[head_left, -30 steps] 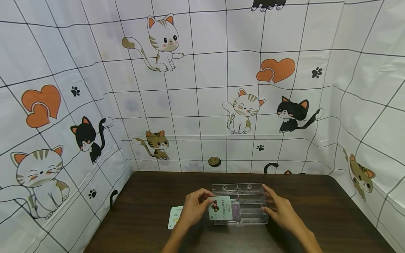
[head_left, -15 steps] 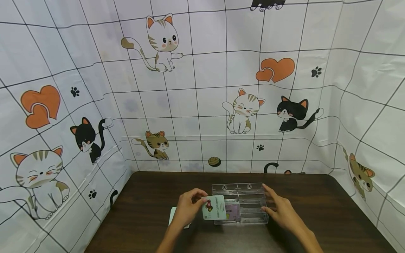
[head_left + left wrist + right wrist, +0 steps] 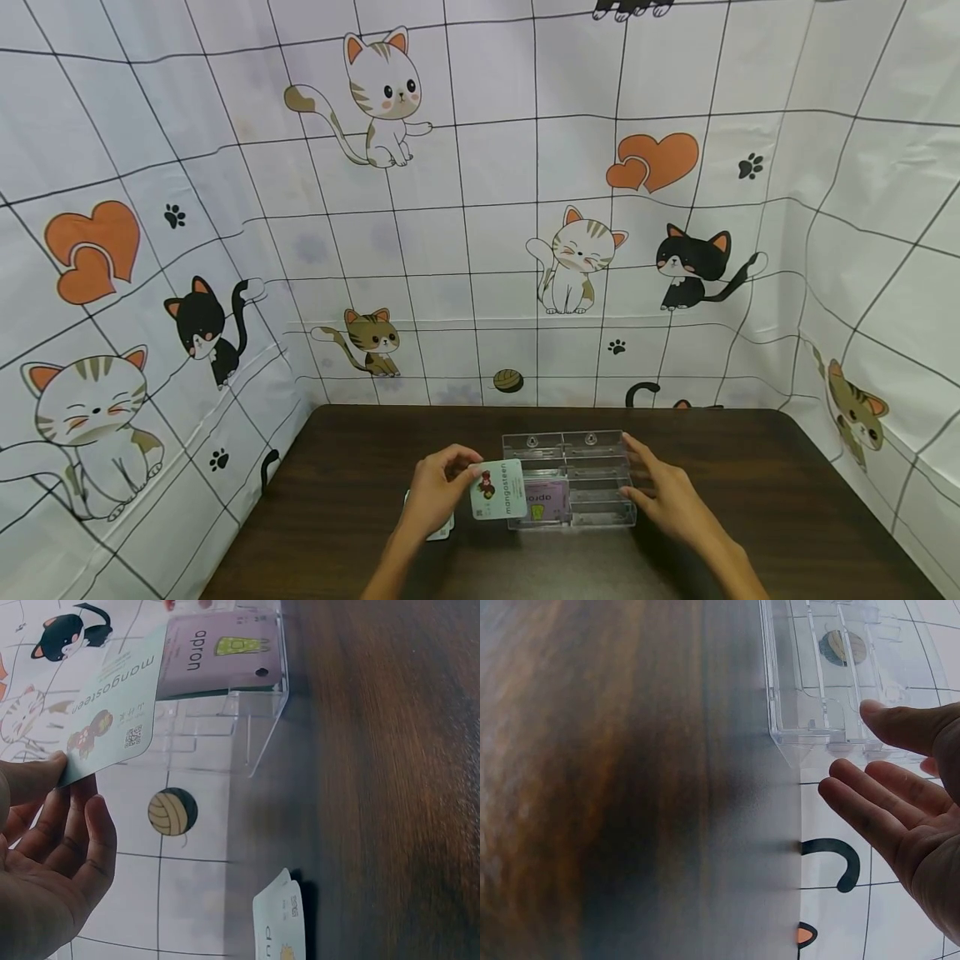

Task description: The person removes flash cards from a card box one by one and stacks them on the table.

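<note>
My left hand point(image 3: 435, 493) pinches a pale green picture card point(image 3: 498, 490) by its left edge, thumb in front. The card reads "mangosteen" and overlaps the left side of a clear plastic tiered rack point(image 3: 600, 487) in the head view. In the rack's lower left pocket stands a purple card point(image 3: 217, 656) reading "apron". Beside the rack's right end is my right hand point(image 3: 667, 498); its fingers are extended and its thumb lies close to the rack's edge. Whether they press on the plastic is unclear.
Partly behind my left hand, another pale green card or small stack point(image 3: 281, 922) lies on the dark wooden table point(image 3: 337, 467). A white cloth backdrop point(image 3: 480, 250) with printed cats and grid lines surrounds the table's back and sides.
My left hand has moved left with the mangosteen card, uncovering more of the purple apron card. It now hides more of the card on the table. The right hand stays by the rack.
</note>
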Tool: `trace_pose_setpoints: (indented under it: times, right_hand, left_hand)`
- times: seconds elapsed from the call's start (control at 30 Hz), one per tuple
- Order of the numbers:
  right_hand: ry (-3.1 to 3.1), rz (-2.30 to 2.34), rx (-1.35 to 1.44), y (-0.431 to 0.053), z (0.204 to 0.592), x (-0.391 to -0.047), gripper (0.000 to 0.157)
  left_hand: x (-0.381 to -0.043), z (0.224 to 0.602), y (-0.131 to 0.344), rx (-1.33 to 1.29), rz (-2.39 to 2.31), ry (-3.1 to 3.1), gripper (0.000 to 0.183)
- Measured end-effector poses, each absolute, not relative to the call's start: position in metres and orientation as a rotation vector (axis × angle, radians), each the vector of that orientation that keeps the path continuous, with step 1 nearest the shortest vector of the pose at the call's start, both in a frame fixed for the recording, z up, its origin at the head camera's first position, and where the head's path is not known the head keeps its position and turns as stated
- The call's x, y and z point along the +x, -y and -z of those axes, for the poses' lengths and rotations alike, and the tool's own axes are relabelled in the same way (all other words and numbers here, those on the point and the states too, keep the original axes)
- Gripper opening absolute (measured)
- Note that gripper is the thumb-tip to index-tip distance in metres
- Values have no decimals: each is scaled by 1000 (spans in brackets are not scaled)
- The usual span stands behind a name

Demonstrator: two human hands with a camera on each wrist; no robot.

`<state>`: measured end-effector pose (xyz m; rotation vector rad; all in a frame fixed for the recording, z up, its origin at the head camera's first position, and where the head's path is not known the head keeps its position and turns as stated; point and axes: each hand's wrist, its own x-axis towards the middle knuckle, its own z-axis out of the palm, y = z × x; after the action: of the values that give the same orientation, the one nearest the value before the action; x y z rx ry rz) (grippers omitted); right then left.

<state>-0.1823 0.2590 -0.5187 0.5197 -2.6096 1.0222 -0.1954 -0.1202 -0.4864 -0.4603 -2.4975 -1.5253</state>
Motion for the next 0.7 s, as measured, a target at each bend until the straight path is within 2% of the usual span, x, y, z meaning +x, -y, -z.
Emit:
trace_pose_setpoints:
  times: [0.7]
  right_hand:
    - [2660, -1056, 491, -260, 518, -182, 87]
  left_hand:
    - [-192, 491, 134, -427, 1517, 2494, 9]
